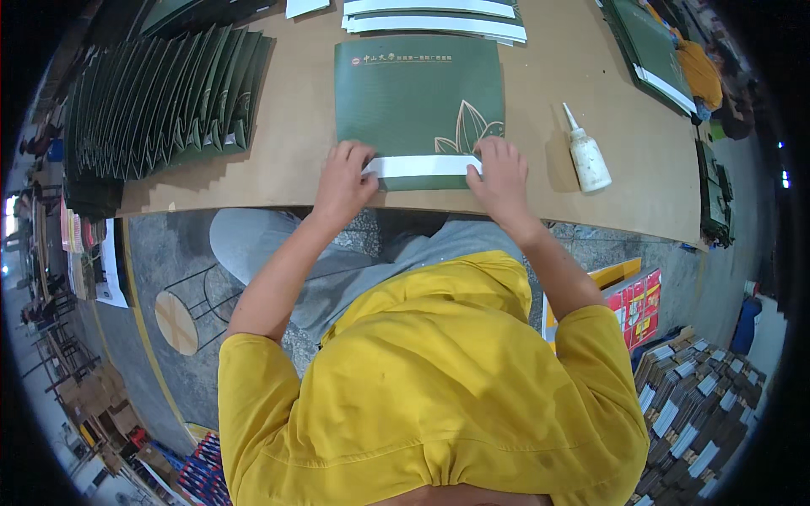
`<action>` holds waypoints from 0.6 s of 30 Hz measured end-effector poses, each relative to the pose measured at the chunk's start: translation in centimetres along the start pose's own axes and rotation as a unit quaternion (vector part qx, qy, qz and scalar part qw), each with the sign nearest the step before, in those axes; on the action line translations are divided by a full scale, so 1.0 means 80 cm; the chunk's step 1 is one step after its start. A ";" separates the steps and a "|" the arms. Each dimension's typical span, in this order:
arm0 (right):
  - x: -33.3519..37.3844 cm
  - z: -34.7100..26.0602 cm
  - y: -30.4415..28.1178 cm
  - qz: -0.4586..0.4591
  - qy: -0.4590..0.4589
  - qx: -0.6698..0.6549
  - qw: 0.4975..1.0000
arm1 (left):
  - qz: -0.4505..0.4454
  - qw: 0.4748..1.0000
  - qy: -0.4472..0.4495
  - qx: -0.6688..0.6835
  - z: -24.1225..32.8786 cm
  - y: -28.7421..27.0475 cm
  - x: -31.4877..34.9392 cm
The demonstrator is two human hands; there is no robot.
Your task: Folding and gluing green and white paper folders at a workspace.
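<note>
A dark green paper bag (405, 101) with a gold flower outline lies flat on the table in front of me. Across its near end runs a white strip (426, 166). At the strip's left end, my left hand (343, 177) is closed, its fingers bent and thumb toward the strip. Closed in the same way, my right hand (499, 174) holds the right end between thumb and fingers. Parts of the bag's side edges are hidden under both hands. To the right of my right hand stands or lies a white squeeze bottle (588, 158) with a thin nozzle.
Many folded green bags (160, 105) are stacked in a row at the left. Beyond the bag sits a pile of green sheets with white strips (434, 24). More green bags (650, 59) lie at the far right, near another person's orange sleeve (699, 72). A round stool (176, 323) stands below.
</note>
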State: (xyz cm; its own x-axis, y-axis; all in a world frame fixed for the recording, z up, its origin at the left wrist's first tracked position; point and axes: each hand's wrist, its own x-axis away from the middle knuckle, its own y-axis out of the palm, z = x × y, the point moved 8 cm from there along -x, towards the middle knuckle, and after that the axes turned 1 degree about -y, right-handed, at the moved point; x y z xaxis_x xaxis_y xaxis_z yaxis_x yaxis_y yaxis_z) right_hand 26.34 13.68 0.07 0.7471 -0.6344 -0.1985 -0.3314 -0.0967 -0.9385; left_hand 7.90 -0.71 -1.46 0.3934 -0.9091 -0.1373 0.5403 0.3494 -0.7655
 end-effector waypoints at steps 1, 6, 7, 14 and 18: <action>-0.007 -0.015 0.001 -0.001 -0.001 0.000 1.000 | 0.034 0.997 -0.004 -0.062 0.008 0.000 -0.005; -0.027 -0.081 0.038 0.081 -0.138 0.015 0.987 | 0.050 0.972 0.120 -0.193 0.058 0.048 -0.021; -0.030 -0.081 0.043 0.078 -0.136 0.018 0.987 | 0.073 0.969 0.108 -0.209 0.062 0.045 -0.023; -0.026 -0.055 0.037 -0.046 -0.251 -0.010 0.967 | -0.073 0.957 0.160 -0.232 0.038 0.044 -0.021; -0.035 -0.039 0.013 0.051 -0.185 -0.138 0.972 | -0.013 0.975 0.108 -0.195 0.025 0.029 -0.025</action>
State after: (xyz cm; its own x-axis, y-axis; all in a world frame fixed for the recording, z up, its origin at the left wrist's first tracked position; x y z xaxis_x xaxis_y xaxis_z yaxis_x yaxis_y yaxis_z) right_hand 22.10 12.93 0.53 0.8418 -0.3363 -0.4222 -0.5178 -0.2821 -0.8076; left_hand 9.88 2.36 -1.71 0.1945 -0.9577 -0.2121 0.2070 0.2514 -0.9455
